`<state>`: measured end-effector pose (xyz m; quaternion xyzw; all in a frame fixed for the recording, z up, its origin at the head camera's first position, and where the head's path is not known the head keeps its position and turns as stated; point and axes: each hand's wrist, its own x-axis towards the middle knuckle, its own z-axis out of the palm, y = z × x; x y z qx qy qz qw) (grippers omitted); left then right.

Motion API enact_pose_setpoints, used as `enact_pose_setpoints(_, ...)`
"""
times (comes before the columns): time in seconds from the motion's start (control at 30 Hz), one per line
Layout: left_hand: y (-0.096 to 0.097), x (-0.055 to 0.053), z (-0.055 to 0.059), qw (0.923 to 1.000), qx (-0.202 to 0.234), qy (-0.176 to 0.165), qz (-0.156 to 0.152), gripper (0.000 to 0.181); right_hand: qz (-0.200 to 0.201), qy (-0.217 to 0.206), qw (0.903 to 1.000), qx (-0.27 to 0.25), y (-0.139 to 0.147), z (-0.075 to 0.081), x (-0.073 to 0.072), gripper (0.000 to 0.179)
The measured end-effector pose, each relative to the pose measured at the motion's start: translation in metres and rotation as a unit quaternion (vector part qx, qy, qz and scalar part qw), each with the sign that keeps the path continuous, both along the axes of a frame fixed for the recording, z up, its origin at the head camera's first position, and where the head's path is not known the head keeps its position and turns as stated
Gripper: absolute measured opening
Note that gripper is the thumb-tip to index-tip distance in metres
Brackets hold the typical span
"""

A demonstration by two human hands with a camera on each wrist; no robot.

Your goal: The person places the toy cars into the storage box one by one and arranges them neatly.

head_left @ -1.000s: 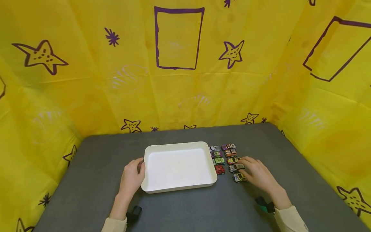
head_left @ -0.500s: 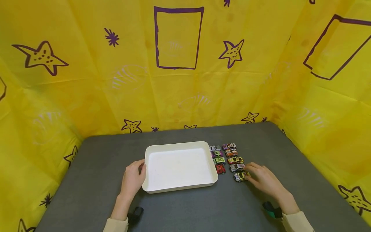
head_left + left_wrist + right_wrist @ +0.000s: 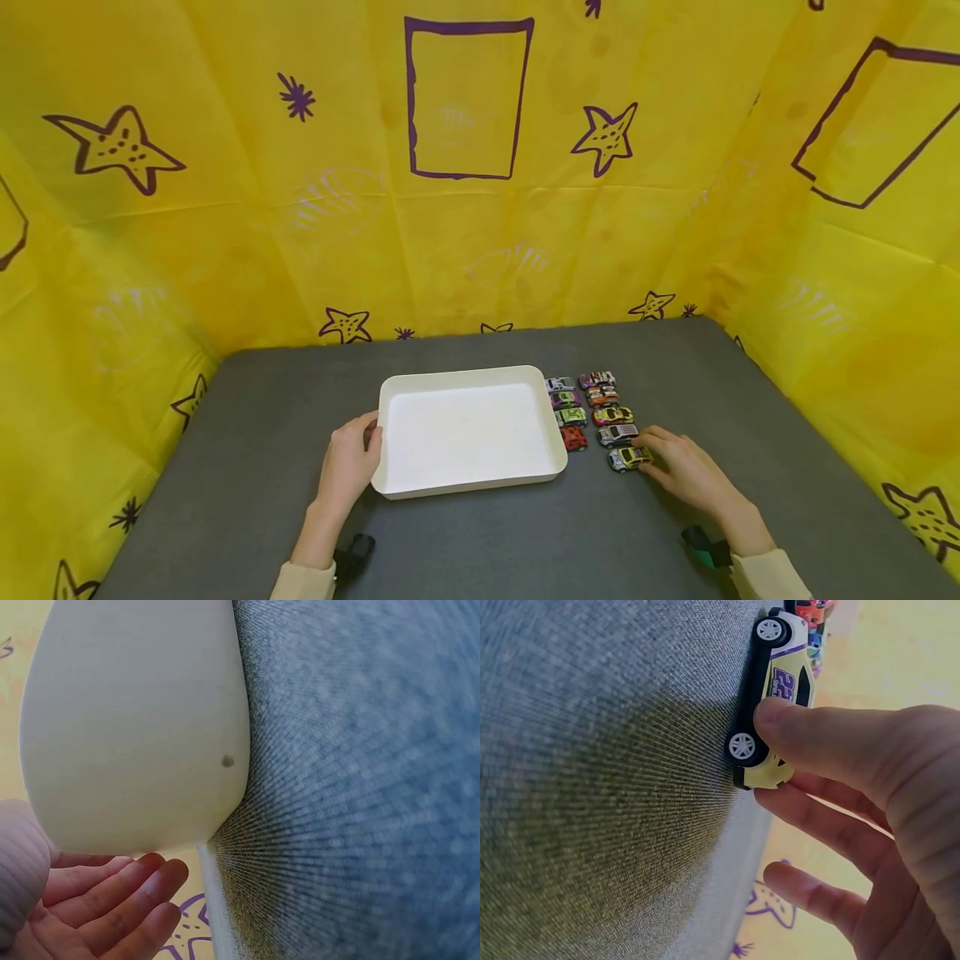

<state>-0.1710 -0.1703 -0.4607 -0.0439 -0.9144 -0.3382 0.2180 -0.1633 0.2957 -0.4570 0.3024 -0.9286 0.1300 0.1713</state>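
A white rectangular tray lies on the grey table. My left hand is at its left end, with loosely bent fingers against the outside of the wall. My right hand holds the nearest toy car, a yellow and white one with purple marks. In the right wrist view my thumb presses on the side of this toy car, by the rear wheel. Other fingers are at its back end, and the far side of the grip is hidden. The car's wheels stand on the table.
More toy cars stand in two columns right of the tray: a red one and a green one near its wall, a silver one and a yellow-red one farther right. A yellow patterned cloth surrounds the table.
My right hand has moved from over the silver and yellow cars toward the near end of the column, and now grips the nearest car. The left hand stays at the tray.
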Motion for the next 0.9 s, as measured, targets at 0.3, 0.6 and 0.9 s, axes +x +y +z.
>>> enact_pose_setpoints(0.3,0.0003,-0.0001,0.0019,0.9997,0.017,-0.015,-0.005,0.023,0.021,0.008,0.9996,-0.015,0.0,-0.0028,-0.0031,0.033)
enact_pose_setpoints(0.6,-0.0014,-0.0004,0.0025,0.9995,0.02,-0.016,-0.018,0.024,0.034,0.004,0.9991,-0.026,0.0005,-0.0011,-0.0027,0.034)
enact_pose_setpoints(0.9,-0.0025,-0.0001,0.0021,0.9994,0.016,-0.021,-0.022,0.025,0.055,-0.001,0.9976,-0.042,-0.0049,0.002,0.0,0.034)
